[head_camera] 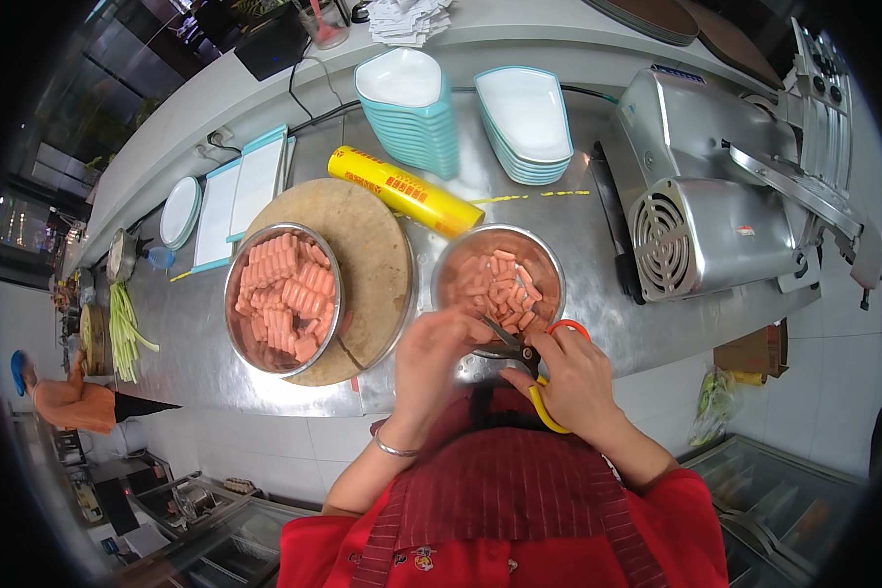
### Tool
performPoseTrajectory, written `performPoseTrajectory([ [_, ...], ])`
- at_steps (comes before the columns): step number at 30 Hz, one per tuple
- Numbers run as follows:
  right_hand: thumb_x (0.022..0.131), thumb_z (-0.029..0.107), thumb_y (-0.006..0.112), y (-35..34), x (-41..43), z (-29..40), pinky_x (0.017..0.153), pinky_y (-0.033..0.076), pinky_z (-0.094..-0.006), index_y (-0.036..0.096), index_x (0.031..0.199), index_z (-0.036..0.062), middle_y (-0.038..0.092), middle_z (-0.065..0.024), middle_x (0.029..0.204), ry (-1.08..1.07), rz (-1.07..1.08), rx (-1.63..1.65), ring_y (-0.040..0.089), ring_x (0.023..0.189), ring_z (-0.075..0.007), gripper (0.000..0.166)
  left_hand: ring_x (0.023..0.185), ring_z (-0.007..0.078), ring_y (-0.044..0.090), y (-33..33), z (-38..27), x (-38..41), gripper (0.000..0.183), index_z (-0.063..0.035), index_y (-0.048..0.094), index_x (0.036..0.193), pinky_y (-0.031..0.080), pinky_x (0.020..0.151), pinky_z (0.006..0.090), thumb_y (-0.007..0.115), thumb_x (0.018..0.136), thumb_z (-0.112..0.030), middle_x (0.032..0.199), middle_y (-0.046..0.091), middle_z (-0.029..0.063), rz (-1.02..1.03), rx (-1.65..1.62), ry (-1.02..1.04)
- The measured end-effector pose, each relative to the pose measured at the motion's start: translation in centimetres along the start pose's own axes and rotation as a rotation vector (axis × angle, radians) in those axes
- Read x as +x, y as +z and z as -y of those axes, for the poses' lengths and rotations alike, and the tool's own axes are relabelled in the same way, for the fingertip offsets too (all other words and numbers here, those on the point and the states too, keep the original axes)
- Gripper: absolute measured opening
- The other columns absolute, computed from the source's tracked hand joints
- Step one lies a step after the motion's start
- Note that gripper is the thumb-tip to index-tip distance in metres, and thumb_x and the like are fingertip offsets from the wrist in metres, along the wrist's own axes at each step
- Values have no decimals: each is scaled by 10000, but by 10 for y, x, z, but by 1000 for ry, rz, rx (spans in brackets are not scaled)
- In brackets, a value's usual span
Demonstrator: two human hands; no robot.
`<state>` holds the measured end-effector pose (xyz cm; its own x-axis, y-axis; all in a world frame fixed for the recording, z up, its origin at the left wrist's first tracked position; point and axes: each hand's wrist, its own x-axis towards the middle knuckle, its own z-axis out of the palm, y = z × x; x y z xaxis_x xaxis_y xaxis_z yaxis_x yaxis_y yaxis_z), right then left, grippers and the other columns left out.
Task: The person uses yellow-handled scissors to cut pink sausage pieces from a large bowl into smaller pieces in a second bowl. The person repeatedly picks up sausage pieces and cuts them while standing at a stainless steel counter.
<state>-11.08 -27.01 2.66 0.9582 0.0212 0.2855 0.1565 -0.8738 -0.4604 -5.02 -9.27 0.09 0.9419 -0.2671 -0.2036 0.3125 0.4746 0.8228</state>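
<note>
My right hand (569,367) grips scissors (523,353) with dark blades and red and yellow handle loops. The blades point up and left over the near rim of a steel bowl (557,257) with loose small pink sausages (506,288) in it. My left hand (437,353), blurred, has its fingertips drawn together beside the blade tips. Whether a sausage is between those fingers is unclear. To the left, a second steel bowl (229,323) holds linked sausages (287,287) in piled rows. It sits on a round wooden chopping board (375,272).
Behind the bowls lie a yellow film roll (404,187) and stacked turquoise-rimmed dishes (408,110). A metal slicing machine (713,228) stands on the right of the steel table (191,323). White trays (217,213) and green stalks (123,331) are leftward. A person (77,400) stands far left.
</note>
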Motion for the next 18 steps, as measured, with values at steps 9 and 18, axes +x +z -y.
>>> performPoseTrajectory([
  [9,713,422,771,1,2,-1,545,454,-338,652,959,81,534,-68,747,-22,-9,-38,574,633,-241,437,947,237,646,1,2,-3,191,43,542,1132,526,880,367,470,970,-27,971,657,169,48,-43,3],
  [18,752,434,758,4,-3,-6,475,465,-338,625,840,81,576,-72,693,-4,-5,-16,604,560,-250,388,973,241,644,-2,1,-3,232,30,543,1170,529,871,352,489,987,-103,1030,650,172,37,-22,-30],
])
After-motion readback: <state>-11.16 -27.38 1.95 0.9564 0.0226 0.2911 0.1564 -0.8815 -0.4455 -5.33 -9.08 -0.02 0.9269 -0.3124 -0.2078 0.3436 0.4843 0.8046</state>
